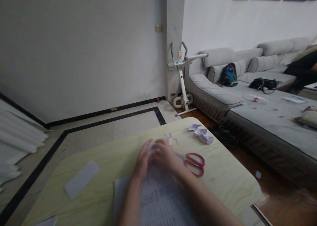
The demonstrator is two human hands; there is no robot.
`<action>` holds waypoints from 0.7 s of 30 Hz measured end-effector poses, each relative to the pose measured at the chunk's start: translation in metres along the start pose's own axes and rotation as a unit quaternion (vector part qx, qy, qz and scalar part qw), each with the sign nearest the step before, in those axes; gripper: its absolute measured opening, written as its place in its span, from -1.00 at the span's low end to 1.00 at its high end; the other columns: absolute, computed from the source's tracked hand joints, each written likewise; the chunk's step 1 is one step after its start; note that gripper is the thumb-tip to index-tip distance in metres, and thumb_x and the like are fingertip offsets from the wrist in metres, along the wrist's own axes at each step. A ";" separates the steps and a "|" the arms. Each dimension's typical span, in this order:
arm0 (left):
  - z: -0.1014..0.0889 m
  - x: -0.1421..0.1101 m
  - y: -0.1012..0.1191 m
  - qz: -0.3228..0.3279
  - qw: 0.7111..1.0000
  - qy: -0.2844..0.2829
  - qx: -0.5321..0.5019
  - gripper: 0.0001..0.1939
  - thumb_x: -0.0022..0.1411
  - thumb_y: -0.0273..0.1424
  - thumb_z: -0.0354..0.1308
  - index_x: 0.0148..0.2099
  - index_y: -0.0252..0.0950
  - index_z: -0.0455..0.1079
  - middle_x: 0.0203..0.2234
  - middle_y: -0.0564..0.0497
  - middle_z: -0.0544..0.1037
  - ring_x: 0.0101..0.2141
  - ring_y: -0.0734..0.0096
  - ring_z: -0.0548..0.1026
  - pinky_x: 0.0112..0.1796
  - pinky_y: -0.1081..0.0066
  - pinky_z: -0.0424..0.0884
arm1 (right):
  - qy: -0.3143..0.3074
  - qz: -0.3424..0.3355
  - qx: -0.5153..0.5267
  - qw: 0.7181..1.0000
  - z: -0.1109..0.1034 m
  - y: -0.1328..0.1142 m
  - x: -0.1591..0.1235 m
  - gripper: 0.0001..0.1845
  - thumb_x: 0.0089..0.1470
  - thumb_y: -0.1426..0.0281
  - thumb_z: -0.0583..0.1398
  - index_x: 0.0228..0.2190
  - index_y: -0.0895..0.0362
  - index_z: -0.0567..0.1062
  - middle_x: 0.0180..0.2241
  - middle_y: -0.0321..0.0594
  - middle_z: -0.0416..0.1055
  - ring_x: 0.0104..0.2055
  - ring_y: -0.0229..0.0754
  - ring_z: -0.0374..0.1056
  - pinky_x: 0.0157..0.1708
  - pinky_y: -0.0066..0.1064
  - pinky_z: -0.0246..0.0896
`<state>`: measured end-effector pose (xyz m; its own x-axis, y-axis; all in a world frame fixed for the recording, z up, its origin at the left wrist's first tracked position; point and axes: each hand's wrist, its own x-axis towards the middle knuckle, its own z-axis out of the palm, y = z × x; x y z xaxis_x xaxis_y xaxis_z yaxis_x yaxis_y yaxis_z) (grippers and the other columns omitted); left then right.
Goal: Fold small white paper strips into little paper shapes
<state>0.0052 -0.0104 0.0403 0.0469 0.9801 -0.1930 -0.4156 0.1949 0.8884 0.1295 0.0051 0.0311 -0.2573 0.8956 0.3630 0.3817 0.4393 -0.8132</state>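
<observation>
Both hands meet over the upper end of a lined, written-on sheet (163,199) on the table. Between the curled fingers of my left hand (143,161) and my right hand (164,155) is a small piece of white paper (150,146), largely covered by the fingers. Its exact shape is hidden. Just right of my right hand lie scissors (195,164) with red handles, their blades partly behind the hand. Thin paper scraps (170,138) are scattered beyond the fingertips. Several folded paper pieces (201,132) sit near the far right corner.
A blank paper strip (82,179) lies on the left of the pale table (104,186). Beyond the table's right edge stands a grey sofa (267,127) with a blue backpack (229,75) and a black bag (264,84). White exercise equipment (182,84) is by the wall. Part of a person shows far right.
</observation>
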 end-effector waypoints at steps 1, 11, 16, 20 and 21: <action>0.000 -0.001 0.001 -0.006 1.000 -0.009 -0.005 -0.42 0.03 -0.39 0.16 0.14 -0.22 0.22 0.04 -0.12 0.36 -0.14 0.23 0.45 -0.26 0.43 0.38 | -0.002 -0.001 0.002 1.000 -0.001 -0.001 0.000 -0.65 -0.15 0.62 0.17 -0.27 0.09 0.44 -0.15 -0.19 0.25 -0.13 -0.21 0.24 -0.14 -0.35 0.19; -0.001 -0.001 0.000 -0.035 0.997 -0.056 -0.048 -0.32 0.04 -0.40 0.13 0.22 -0.21 0.07 -0.07 -0.14 0.45 -0.21 0.25 0.49 -0.23 0.37 0.36 | -0.008 0.004 0.017 1.000 -0.001 -0.001 0.001 -0.66 -0.16 0.65 0.15 -0.30 0.09 0.43 -0.25 -0.25 0.28 -0.20 -0.24 0.25 -0.22 -0.39 0.23; -0.004 0.000 0.004 -0.067 0.992 -0.069 -0.085 -0.25 0.01 -0.44 0.13 0.25 -0.16 -0.01 -0.15 -0.10 0.49 -0.25 0.26 0.50 -0.24 0.32 0.39 | -0.029 0.020 0.027 0.999 -0.002 -0.003 0.000 -0.69 -0.12 0.60 0.17 -0.27 0.09 0.41 -0.23 -0.25 0.26 -0.25 -0.29 0.27 -0.30 -0.49 0.26; -0.003 -0.001 0.005 -0.070 0.991 -0.082 -0.083 -0.28 0.04 -0.45 0.12 0.25 -0.16 0.00 -0.14 -0.09 0.49 -0.22 0.27 0.49 -0.20 0.31 0.38 | -0.022 0.015 0.009 1.000 -0.004 -0.004 -0.001 -0.71 -0.12 0.59 0.17 -0.29 0.09 0.40 -0.25 -0.27 0.27 -0.25 -0.29 0.27 -0.30 -0.48 0.25; -0.003 -0.002 0.005 -0.069 0.991 -0.083 -0.085 -0.28 0.04 -0.45 0.12 0.25 -0.15 -0.01 -0.14 -0.09 0.49 -0.22 0.27 0.49 -0.19 0.30 0.37 | -0.023 0.011 0.011 1.000 -0.005 -0.004 -0.001 -0.72 -0.12 0.58 0.18 -0.29 0.09 0.40 -0.25 -0.26 0.27 -0.25 -0.28 0.27 -0.29 -0.48 0.25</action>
<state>0.0004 -0.0112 0.0435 0.2564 0.9402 -0.2243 -0.5408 0.3319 0.7729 0.1322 0.0029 0.0362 -0.2898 0.9006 0.3238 0.3686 0.4173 -0.8307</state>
